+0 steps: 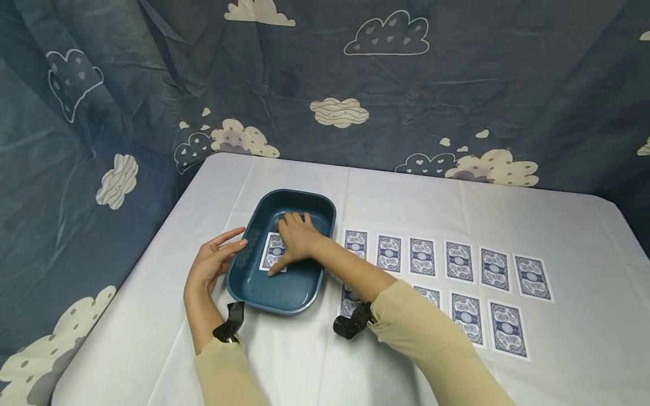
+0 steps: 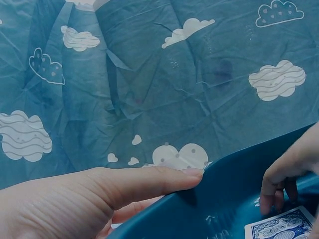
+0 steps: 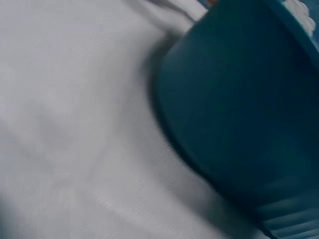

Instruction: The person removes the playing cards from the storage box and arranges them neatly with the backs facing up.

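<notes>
A dark teal basin [image 1: 279, 296] stands on the white-covered table. Beside its left wall, my left hand [image 1: 208, 265] holds the rim; in the left wrist view the thumb lies over the edge, with the other fingers partly hidden outside. Inside the basin, my right hand [image 1: 297, 242] reaches over a blue-backed playing card [image 1: 274, 246] near the floor. Its fingers and thumb are spread, close to opposite ends of the card. Part of the card is hidden under the hand. The right wrist view shows the basin's outer wall [image 3: 224, 99], without the hand.
Several blue-backed playing cards [image 1: 459, 261] lie face down in two rows right of the basin. The right forearm covers part of the lower row. White cloth [image 1: 584, 327] covers the table, and a dark cloud-patterned curtain [image 1: 304, 73] hangs behind and to the left.
</notes>
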Available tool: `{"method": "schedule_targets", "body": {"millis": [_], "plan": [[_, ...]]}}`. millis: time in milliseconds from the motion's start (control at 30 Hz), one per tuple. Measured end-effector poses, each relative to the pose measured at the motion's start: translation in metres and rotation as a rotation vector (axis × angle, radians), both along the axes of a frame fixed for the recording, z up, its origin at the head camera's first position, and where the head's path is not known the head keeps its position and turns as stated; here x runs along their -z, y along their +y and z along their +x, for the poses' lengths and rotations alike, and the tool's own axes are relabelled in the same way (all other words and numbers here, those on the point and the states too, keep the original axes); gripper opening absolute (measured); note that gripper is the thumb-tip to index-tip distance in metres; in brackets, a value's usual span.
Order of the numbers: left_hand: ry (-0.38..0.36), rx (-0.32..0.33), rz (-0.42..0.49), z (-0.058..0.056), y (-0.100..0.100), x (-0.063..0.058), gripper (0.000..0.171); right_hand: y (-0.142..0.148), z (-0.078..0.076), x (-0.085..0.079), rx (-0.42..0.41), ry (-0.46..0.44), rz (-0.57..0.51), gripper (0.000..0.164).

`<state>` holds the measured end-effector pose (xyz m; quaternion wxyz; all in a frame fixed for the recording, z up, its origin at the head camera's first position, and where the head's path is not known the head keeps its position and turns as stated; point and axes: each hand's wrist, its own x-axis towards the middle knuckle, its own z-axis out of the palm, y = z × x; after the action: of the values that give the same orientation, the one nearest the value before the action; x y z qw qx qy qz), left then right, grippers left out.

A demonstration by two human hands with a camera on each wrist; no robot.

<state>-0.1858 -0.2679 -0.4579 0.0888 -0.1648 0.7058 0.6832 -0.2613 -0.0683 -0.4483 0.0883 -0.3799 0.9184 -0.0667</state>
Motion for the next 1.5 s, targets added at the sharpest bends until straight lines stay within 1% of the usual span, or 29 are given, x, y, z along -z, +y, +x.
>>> {"method": "schedule_targets", "body": {"millis": [133,333,500,633,833,967,1067,1200,1333,1400,1500], "plan": [[0.004,0.0,0.004,0.0,0.001,-0.001,0.056,0.0,0.001,-0.001,-0.017,0.012,0.022,0.101],[0.018,0.009,0.02,-0.001,0.001,-0.002,0.056,0.001,0.003,-0.003,-0.039,-0.004,0.015,0.091],[0.018,0.019,0.014,0.0,0.001,-0.001,0.056,0.001,0.009,-0.006,-0.058,0.001,0.014,0.087],[0.02,0.028,0.017,0.001,0.002,-0.002,0.055,-0.002,0.018,-0.007,-0.089,0.012,0.049,0.088],[0.023,0.03,0.025,0.0,0.002,-0.002,0.058,-0.008,0.036,-0.01,-0.147,0.046,0.103,0.088],[0.015,0.025,0.012,0.001,0.001,-0.002,0.059,-0.012,0.047,-0.01,-0.169,0.064,0.108,0.089],[0.016,0.031,0.007,0.001,0.001,-0.003,0.06,-0.013,0.052,-0.009,-0.176,0.08,0.103,0.091],[0.028,0.034,0.011,0.001,0.0,-0.003,0.059,-0.014,0.054,-0.008,-0.178,0.096,0.101,0.09],[0.027,0.017,0.014,0.002,0.0,-0.001,0.058,-0.015,0.054,-0.006,-0.192,0.126,0.097,0.092],[0.02,0.011,0.011,0.001,0.0,-0.001,0.058,-0.014,0.052,-0.008,-0.198,0.147,0.074,0.094],[0.008,-0.003,0.005,0.001,0.0,0.001,0.059,-0.007,0.048,-0.016,-0.195,0.186,-0.003,0.094]]}}
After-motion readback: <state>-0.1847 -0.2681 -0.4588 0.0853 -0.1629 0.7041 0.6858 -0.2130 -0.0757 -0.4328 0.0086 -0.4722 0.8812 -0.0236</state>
